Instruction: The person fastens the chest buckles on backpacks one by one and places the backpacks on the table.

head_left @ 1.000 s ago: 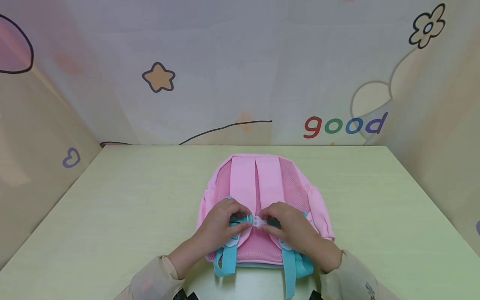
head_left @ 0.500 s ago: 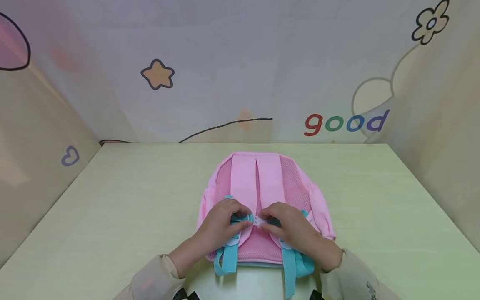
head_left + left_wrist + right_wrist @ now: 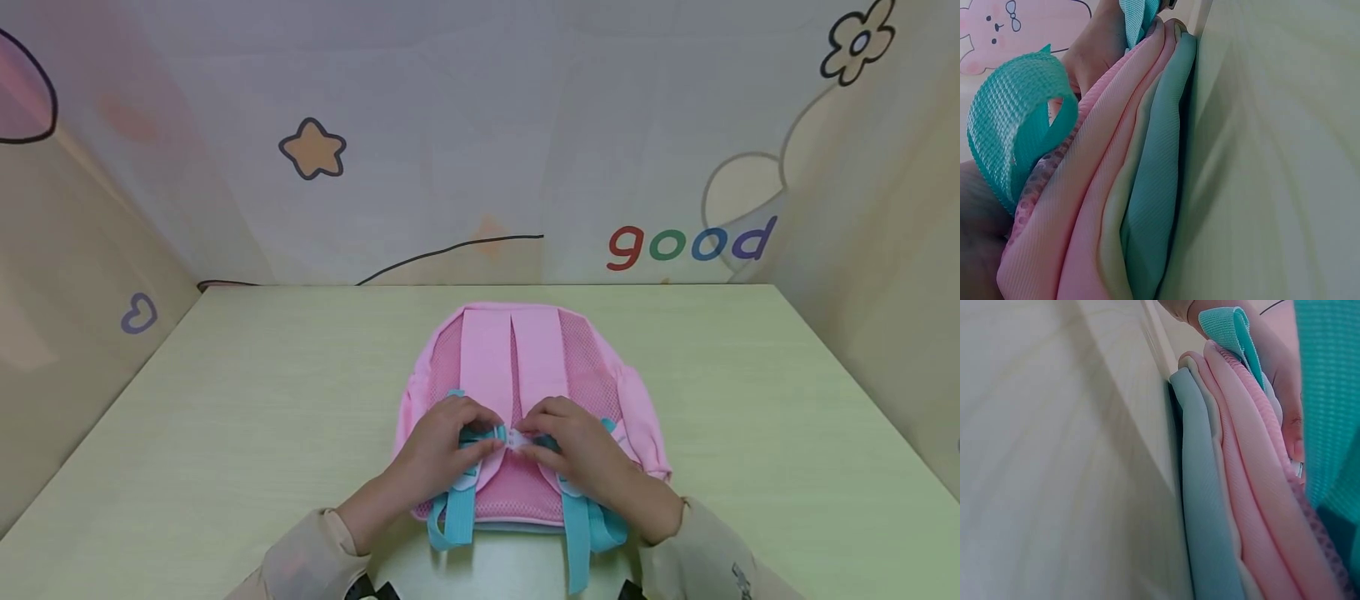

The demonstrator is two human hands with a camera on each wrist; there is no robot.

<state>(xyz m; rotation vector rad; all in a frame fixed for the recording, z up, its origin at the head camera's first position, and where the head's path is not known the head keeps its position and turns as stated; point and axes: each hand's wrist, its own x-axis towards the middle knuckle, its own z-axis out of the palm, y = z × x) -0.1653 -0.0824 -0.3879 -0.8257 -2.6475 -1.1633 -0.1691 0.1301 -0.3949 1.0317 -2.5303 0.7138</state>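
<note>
A pink backpack (image 3: pixel 517 487) lies on the table with its mesh back and two shoulder straps facing up. Across the straps runs a teal chest strap joined by a pale plastic buckle (image 3: pixel 516 439). From the left, my left hand (image 3: pixel 447 442) pinches the teal webbing and buckle end between thumb and fingers. My right hand (image 3: pixel 581 446) pinches the buckle's other end from the right. Both buckle halves appear to meet, though fingertips partly cover them. Teal adjuster webbing (image 3: pixel 578 542) hangs past the bag's bottom edge. In the left wrist view a teal loop (image 3: pixel 1007 112) stands near the bag.
The pale green table (image 3: pixel 262 417) extends on both sides of the backpack. Behind it rises a printed backdrop (image 3: pixel 450 150) with a star and the word "good". Dark objects (image 3: pixel 367 590) show at the lower edge between the sleeves.
The right hand's fingers shift slightly at the buckle. Otherwise both hands keep their hold and the backpack stays put; the head view tilts a little.
</note>
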